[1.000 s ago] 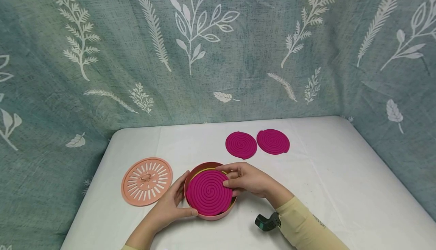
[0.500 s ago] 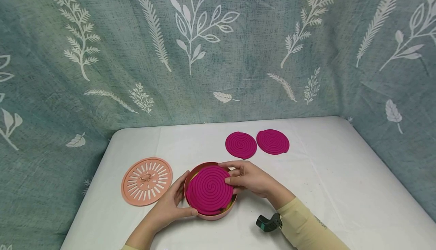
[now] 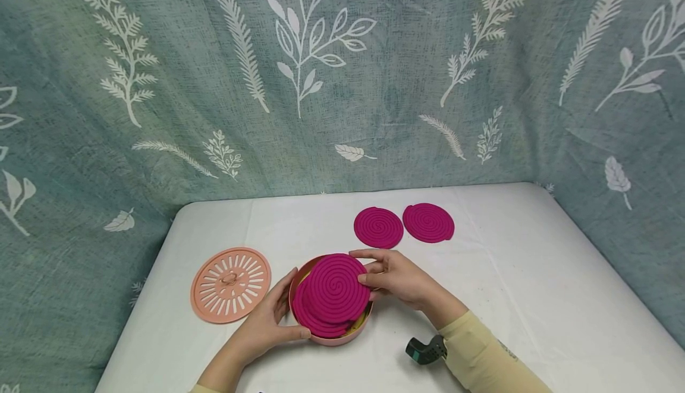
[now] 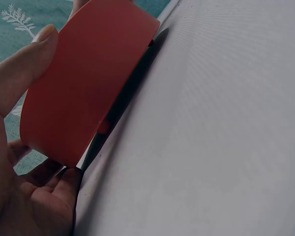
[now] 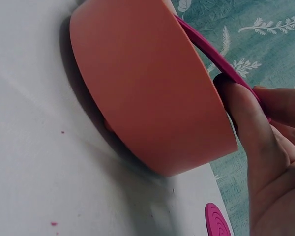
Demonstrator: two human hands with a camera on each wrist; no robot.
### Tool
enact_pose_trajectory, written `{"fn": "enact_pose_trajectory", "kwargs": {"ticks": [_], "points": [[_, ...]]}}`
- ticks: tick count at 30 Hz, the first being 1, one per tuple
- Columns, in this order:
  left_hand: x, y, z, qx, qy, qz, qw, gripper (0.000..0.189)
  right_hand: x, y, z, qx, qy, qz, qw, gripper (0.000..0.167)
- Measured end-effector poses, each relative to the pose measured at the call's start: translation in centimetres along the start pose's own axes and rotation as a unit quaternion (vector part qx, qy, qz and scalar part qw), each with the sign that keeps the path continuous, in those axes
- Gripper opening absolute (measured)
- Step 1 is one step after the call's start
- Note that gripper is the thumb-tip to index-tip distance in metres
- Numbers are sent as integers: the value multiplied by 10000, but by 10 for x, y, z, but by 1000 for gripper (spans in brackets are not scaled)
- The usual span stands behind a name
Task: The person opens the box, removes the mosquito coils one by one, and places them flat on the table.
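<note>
The top mat is held over the mouth of the bowl, and since it is round, no long way is seen in it. It is set off toward 1 o'clock from the low mat, which is left showing at 7 o'clock inside the bowl. A bit of something yellow can be seen under the mats at 5 o'clock. The edge at about 2 o'clock seems to count most: there the top mat is pinched by the right hand, with thumb and fingers closed on it, and in the right wrist view that edge is held up clear of the rim. The right hand is the nearer one to the top mat. The bowl is gripped by the left hand, its thumb and fingers spread wide and curved round the wall from 7 to 10 o'clock. Farther out, the lid is laid flat at 9 o'clock from the bowl. A third mat is found at 1 o'clock and a fourth mat at 2 o'clock, side by side on the white table.
</note>
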State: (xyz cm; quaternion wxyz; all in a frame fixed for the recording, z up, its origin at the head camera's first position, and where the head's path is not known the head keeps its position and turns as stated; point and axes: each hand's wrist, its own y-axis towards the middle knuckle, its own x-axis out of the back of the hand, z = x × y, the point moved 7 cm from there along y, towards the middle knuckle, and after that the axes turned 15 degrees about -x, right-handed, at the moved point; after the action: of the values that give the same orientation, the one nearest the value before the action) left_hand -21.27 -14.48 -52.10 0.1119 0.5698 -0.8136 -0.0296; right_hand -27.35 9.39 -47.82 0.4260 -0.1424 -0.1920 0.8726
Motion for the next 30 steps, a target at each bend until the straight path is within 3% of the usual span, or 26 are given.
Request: {"fn": "enact_pose_trajectory", "kwargs": {"ticks": [30], "points": [[1,0,-1,98,138,-104,9998,120,48,-23,-12,481,377,-584,9964,60]]}}
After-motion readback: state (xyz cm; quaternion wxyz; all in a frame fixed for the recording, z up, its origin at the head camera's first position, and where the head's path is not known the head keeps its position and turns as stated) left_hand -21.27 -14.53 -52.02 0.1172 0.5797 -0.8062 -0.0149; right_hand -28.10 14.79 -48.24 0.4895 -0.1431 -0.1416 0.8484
